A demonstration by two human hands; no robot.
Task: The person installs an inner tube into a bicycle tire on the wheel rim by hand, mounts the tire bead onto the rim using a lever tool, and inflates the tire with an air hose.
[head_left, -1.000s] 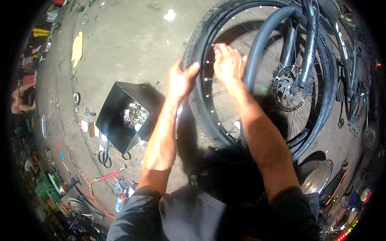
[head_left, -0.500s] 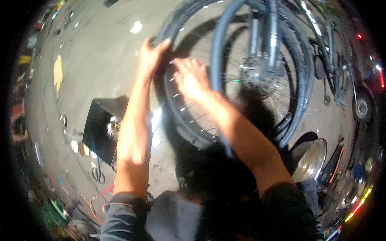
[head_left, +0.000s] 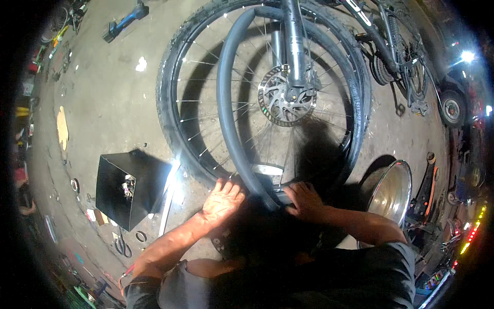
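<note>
A bicycle wheel with a knobby black tyre (head_left: 165,103) stands in front of me, still in the fork (head_left: 294,46). Its brake disc (head_left: 272,103) sits around the hub. A grey inner tube (head_left: 225,87) hangs loose in a loop across the spokes, partly outside the tyre. My left hand (head_left: 225,200) has its fingers curled over the near left part of the tyre, beside the tube. My right hand (head_left: 305,202) grips the near part of the tyre, right of the tube. Deep shadow hides the stretch between and below the hands.
On the left stand a black open box (head_left: 116,190), scissors (head_left: 122,246) and a tape roll (head_left: 141,236). A blue-black power tool (head_left: 125,21) lies far left. A shiny metal bowl (head_left: 393,193) is at my right, with an orange-edged tool (head_left: 428,190) beyond. More bicycle parts (head_left: 396,62) lie far right.
Both hands have come from the wheel's left side down to its near edge, the right hand moving rightward. My view has shifted, so the wheel appears farther left.
</note>
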